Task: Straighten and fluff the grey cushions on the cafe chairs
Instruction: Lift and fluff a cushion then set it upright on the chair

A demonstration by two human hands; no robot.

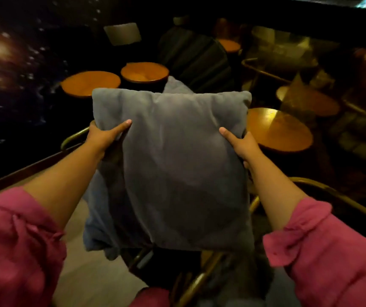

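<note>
A square grey cushion point(177, 165) is held up in front of me, its face toward the camera. My left hand point(104, 135) grips its left edge, thumb on the front. My right hand point(240, 142) grips its right edge the same way. A second grey cushion point(95, 220) shows behind it at the lower left, and the corner of another grey cushion point(176, 85) pokes up behind the top edge. Below is a chair with a brass-coloured tube frame point(199, 280); its seat is mostly hidden.
Round wooden tables stand around: one at the right point(281, 134), one at the far right point(314, 103), two at the back left point(89, 83) point(144, 72). A dark ribbed chair back point(197, 56) rises behind the cushion. A brass rail point(341, 196) runs at the right. The room is dim.
</note>
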